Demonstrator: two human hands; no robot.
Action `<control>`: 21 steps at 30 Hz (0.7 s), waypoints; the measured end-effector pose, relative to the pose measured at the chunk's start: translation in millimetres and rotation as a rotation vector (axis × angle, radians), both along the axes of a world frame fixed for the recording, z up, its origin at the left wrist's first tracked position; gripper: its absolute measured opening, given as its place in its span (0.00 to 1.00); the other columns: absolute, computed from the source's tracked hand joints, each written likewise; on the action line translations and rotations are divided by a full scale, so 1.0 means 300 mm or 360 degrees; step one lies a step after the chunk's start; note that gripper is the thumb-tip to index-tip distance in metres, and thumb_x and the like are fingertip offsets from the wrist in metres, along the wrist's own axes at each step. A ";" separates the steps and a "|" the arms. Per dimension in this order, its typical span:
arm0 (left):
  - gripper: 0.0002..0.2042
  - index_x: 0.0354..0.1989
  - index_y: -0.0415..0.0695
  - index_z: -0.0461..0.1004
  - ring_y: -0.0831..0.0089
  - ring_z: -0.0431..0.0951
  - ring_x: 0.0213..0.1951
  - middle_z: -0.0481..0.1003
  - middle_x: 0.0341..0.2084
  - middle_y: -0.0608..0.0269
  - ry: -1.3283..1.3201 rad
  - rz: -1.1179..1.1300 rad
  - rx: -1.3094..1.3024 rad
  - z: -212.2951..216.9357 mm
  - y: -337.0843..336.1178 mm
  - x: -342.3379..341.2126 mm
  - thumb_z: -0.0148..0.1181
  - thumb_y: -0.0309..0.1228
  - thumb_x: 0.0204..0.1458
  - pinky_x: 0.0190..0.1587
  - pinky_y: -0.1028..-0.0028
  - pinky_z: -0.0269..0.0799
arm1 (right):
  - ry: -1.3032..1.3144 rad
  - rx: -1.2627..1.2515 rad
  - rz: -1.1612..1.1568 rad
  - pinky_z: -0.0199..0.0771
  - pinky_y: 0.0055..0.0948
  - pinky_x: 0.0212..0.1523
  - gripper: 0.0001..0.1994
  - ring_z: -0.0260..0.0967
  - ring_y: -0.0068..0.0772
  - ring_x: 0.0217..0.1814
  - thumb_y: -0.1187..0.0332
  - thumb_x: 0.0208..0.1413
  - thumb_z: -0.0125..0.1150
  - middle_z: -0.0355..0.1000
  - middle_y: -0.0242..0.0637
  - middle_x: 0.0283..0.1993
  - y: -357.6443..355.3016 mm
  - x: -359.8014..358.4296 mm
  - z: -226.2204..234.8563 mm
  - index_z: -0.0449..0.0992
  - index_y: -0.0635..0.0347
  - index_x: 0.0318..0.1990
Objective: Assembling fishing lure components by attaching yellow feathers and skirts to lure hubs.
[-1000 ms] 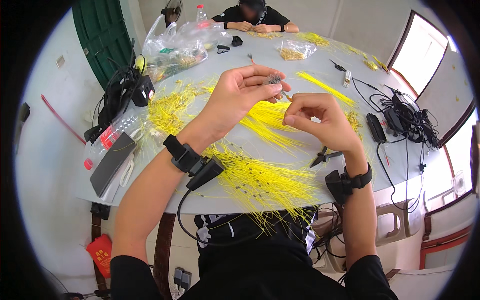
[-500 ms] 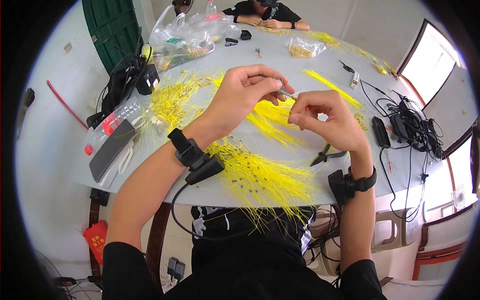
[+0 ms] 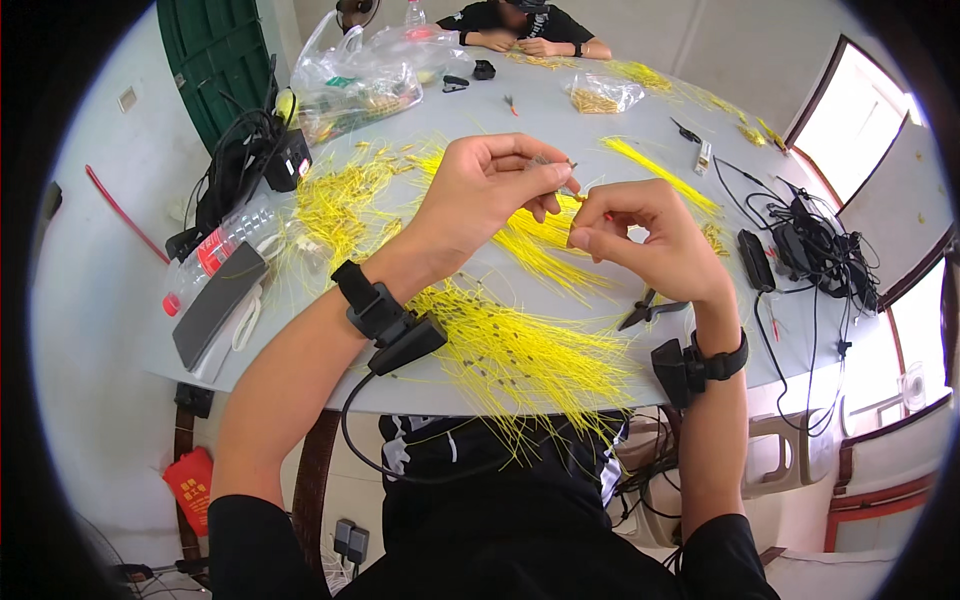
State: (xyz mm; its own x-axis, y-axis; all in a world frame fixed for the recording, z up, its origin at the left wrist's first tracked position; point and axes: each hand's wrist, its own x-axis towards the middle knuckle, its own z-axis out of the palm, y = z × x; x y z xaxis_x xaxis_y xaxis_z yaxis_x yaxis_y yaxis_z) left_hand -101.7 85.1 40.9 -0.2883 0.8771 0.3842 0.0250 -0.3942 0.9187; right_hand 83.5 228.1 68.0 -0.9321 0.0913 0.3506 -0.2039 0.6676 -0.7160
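Observation:
Above the middle of the table, my left hand (image 3: 495, 180) pinches small dark grey pieces (image 3: 556, 162) between thumb and fingertips. Close to its right, my right hand (image 3: 640, 232) is closed in a pinch. A small red bit (image 3: 608, 216) shows among its curled fingers; the rest of what it holds is hidden. Under my hands lies a bundle of thin yellow wires (image 3: 545, 245). Nearer me, another spread of yellow wires (image 3: 520, 350), dotted with small dark grey pieces, hangs over the table's edge. A tangled heap of yellow wires with brassy ends (image 3: 345, 200) lies left of my left hand.
Dark-handled pliers (image 3: 650, 310) lie below my right hand. Black cables (image 3: 825, 250) pile up at the right. A plastic bottle (image 3: 230, 240) and a grey box (image 3: 220, 300) sit at the left. Clear bags (image 3: 360, 85) stand at the back, near another person (image 3: 520, 30).
My left fingertips have turned slightly, and the grey pieces in them now point more upward. My right hand has barely moved. The whole view has shifted slightly.

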 end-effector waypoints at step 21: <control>0.16 0.57 0.37 0.78 0.80 0.80 0.40 0.82 0.43 0.62 -0.0171 -0.0121 -0.0097 -0.002 -0.011 0.022 0.66 0.33 0.65 0.48 0.77 0.79 | -0.0017 0.0003 -0.0002 0.60 0.21 0.28 0.07 0.59 0.12 0.26 0.70 0.62 0.67 0.69 0.24 0.23 -0.011 -0.002 0.004 0.82 0.66 0.36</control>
